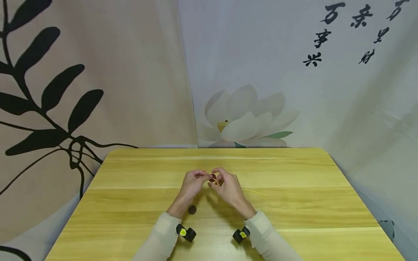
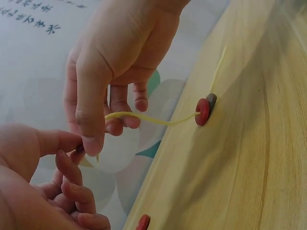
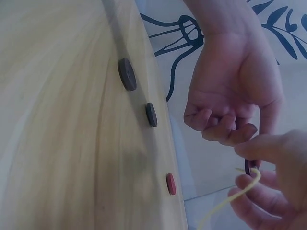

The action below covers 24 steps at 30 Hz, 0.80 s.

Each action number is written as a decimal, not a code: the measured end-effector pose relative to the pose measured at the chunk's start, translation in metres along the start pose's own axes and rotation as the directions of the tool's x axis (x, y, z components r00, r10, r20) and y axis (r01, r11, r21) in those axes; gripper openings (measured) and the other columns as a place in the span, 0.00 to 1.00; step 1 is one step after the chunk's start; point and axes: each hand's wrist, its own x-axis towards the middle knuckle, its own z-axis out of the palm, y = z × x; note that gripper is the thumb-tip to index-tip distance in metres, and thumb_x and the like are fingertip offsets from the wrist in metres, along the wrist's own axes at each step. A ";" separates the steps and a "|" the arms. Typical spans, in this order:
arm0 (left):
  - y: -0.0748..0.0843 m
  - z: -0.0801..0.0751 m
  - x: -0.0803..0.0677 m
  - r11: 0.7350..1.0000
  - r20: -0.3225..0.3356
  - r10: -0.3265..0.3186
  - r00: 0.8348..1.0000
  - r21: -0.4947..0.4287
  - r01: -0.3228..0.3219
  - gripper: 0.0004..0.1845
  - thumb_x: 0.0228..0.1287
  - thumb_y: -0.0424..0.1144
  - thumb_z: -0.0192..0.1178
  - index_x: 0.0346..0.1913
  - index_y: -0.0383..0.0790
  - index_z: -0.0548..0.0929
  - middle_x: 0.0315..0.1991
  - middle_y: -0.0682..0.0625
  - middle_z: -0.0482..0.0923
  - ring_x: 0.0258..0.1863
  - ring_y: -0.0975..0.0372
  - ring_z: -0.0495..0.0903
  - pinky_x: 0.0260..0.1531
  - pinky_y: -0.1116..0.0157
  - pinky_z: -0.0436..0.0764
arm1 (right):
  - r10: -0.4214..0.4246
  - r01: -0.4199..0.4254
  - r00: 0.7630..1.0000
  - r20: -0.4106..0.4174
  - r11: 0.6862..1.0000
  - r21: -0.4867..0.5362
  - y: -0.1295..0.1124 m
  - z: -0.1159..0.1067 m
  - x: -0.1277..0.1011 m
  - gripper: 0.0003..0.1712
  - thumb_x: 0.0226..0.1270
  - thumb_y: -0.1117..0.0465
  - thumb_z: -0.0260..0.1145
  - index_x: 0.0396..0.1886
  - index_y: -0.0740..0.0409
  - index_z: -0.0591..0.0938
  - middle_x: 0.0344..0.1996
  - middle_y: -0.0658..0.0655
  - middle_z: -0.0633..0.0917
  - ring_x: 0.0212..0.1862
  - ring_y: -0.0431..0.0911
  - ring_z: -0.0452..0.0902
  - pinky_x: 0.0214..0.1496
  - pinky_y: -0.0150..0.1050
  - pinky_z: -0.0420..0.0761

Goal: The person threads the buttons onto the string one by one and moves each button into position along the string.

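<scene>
In the left wrist view, my left hand [image 2: 43, 177] pinches a small dark button [image 2: 79, 148] between thumb and index finger. My right hand [image 2: 120, 52] meets it from the other side, its thumb and curled fingers around a yellow string [image 2: 153, 119]. The string's short end shows beside the dark button [image 3: 248, 166] in the right wrist view, and the cord bends round close to it. Farther along, the string runs to a red button [image 2: 203, 112] standing against a grey-brown button [image 2: 211, 99]. The fingers partly hide the held button.
A round dark-brown button [image 1: 192, 210] lies on the wooden table [image 1: 130, 203] near the left wrist. The right wrist view also shows a smaller dark button [image 3: 151, 114] and a red button [image 3: 171, 184] near the table's edge. Printed curtains [image 1: 130, 72] hang behind.
</scene>
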 end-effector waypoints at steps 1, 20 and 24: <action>0.000 0.000 0.000 1.000 0.000 -0.004 1.000 0.001 0.004 0.09 0.63 0.37 0.66 0.38 0.32 0.84 0.35 0.47 0.82 0.39 0.54 0.76 0.36 0.64 0.69 | -0.006 0.006 1.000 -0.003 1.000 -0.009 0.000 0.000 0.000 0.20 0.56 0.66 0.76 0.48 0.61 0.81 0.22 0.51 0.81 0.25 0.40 0.75 0.28 0.30 0.73; -0.003 -0.008 -0.004 0.996 0.042 0.008 0.999 0.086 -0.011 0.14 0.69 0.44 0.62 0.48 0.37 0.85 0.40 0.45 0.80 0.36 0.59 0.74 0.31 0.67 0.70 | 0.068 -0.070 0.997 0.031 0.996 0.055 0.001 -0.001 -0.005 0.17 0.59 0.67 0.73 0.48 0.55 0.80 0.26 0.48 0.85 0.30 0.39 0.78 0.33 0.32 0.77; -0.002 -0.012 -0.006 0.994 0.087 0.003 0.996 0.112 -0.012 0.16 0.71 0.46 0.60 0.50 0.37 0.85 0.44 0.45 0.79 0.42 0.54 0.75 0.34 0.65 0.71 | 0.080 -0.084 0.996 0.046 0.992 0.092 0.001 -0.003 -0.006 0.16 0.61 0.68 0.71 0.48 0.55 0.80 0.29 0.49 0.86 0.31 0.40 0.79 0.34 0.34 0.78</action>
